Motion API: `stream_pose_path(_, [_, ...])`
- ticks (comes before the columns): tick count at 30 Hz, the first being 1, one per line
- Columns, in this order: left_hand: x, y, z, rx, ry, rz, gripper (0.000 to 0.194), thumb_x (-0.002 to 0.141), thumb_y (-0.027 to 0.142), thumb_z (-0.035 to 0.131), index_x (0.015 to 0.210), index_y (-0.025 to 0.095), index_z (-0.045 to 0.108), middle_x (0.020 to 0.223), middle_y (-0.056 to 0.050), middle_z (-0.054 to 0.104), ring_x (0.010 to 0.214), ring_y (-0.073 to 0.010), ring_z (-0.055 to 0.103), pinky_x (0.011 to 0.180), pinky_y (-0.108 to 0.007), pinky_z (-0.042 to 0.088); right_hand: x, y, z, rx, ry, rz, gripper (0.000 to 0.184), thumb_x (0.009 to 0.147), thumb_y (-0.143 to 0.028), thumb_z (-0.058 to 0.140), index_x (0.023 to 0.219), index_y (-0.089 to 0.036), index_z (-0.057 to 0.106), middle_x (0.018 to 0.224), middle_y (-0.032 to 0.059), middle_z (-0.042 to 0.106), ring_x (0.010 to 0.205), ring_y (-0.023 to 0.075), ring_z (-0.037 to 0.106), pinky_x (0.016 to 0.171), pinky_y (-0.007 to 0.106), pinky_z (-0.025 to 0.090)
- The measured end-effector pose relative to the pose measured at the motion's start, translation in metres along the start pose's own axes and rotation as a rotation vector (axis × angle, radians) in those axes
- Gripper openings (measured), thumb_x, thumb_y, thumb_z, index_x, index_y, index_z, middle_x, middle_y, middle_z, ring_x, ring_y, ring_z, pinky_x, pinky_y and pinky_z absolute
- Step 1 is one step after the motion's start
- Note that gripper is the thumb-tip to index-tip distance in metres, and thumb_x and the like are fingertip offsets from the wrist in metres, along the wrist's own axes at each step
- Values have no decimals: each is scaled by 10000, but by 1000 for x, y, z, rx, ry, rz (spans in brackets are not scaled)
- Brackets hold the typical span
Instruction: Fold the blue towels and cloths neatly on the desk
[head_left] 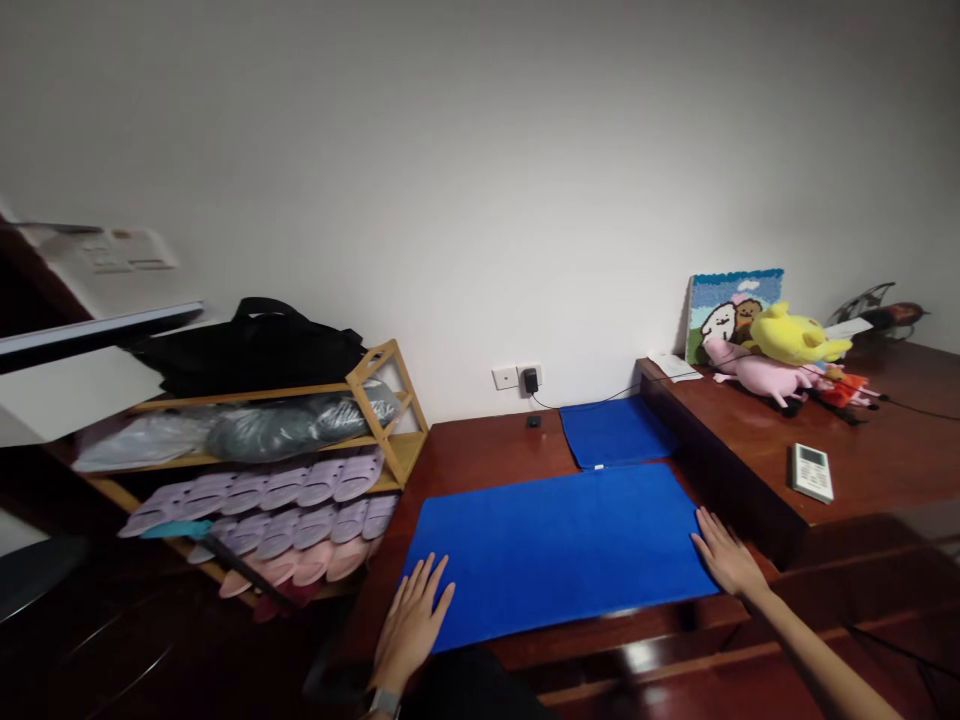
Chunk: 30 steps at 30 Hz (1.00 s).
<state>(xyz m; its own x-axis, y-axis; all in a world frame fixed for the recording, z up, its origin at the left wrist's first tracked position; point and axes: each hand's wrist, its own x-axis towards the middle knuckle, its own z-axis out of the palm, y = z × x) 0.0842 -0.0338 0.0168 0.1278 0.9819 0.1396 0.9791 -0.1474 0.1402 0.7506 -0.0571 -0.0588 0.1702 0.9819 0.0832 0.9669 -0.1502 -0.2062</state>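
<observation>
A blue cloth (562,555) lies spread flat on the dark red wooden desk (480,450). My left hand (414,618) rests palm down on its left edge, fingers stretched and slightly apart. On the opposite side my right hand (726,555) lies flat at the cloth's right edge, its fingertips touching the fabric. Neither hand grips anything. Behind, toward the wall, is a second blue cloth (619,432), folded smaller, with a small white tag at its front edge.
A raised desk section (750,440) on the right bears a white remote control (811,472), plush toys (772,372) and a picture (733,300). At left stands a wooden shoe rack (409,450) with several slippers (315,478) and a black bag (262,350). A black plug (531,380) sits in the wall socket.
</observation>
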Motion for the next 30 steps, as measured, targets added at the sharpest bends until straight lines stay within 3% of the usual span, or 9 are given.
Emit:
stream_pose_path(5, [1, -1, 3, 13, 6, -3, 650, 1028, 576, 331, 1601, 270, 362, 1689, -41, 315, 1562, -251, 286, 1279, -502, 244, 0, 1, 0, 0, 0, 13, 857, 968, -620, 156, 1628, -90, 294, 1691, 99, 289, 1578, 247, 209, 1293, 442, 191])
stream_pose_path(10, [2, 0, 5, 66, 27, -17, 660, 1012, 586, 374, 1600, 287, 361, 1697, -84, 284, 1570, -301, 252, 1267, -571, 218, -2, -7, -10, 4, -6, 18, 807, 984, -593, 182, 1626, -122, 308, 1688, 87, 302, 1576, 238, 219, 1295, 448, 175])
stream_pose_path(14, [3, 0, 6, 53, -24, -32, 667, 1007, 577, 371, 1602, 277, 359, 1703, -96, 270, 1567, -302, 263, 1261, -563, 234, -4, -7, -19, -1, -36, 38, 798, 989, -579, 180, 1625, -113, 309, 1688, 93, 303, 1575, 235, 223, 1290, 448, 191])
stream_pose_path(18, [8, -9, 1, 5, -29, -55, 657, 998, 572, 366, 1562, 244, 445, 1654, -96, 404, 1521, -288, 380, 1237, -513, 320, -1, -22, -27, -37, -9, 63, 778, 990, -585, 220, 1605, -130, 367, 1680, 100, 317, 1571, 272, 234, 1279, 504, 204])
stream_pose_path(20, [16, -14, -4, -13, 25, -52, 632, 1009, 553, 334, 1505, 212, 527, 1602, -102, 489, 1480, -281, 447, 1214, -475, 371, 6, -57, -30, -34, 62, 18, 751, 1004, -565, 237, 1591, -125, 397, 1674, 116, 322, 1570, 292, 235, 1278, 530, 191])
stream_pose_path(23, [43, -16, -7, -22, 95, -39, 613, 1019, 515, 305, 1445, 177, 588, 1569, -114, 529, 1458, -277, 476, 1200, -448, 395, 22, -153, -35, 60, 89, -106, 692, 1041, -507, 228, 1593, -126, 394, 1668, 116, 329, 1563, 286, 256, 1279, 516, 196])
stream_pose_path(27, [92, -12, 1, -2, 123, 2, 600, 1003, 496, 360, 1485, 191, 546, 1605, -110, 483, 1495, -281, 424, 1236, -480, 336, 47, -308, -31, 225, -51, -388, 659, 1057, -497, 272, 1624, -166, 330, 1691, 68, 267, 1580, 255, 201, 1293, 470, 170])
stream_pose_path(30, [117, -11, 12, 24, 79, -20, 634, 999, 513, 362, 1544, 208, 472, 1649, -115, 409, 1536, -290, 349, 1256, -519, 276, 66, -377, -18, 296, -171, -499, 677, 1057, -519, 281, 1647, -186, 262, 1708, 50, 191, 1592, 258, 143, 1299, 488, 123])
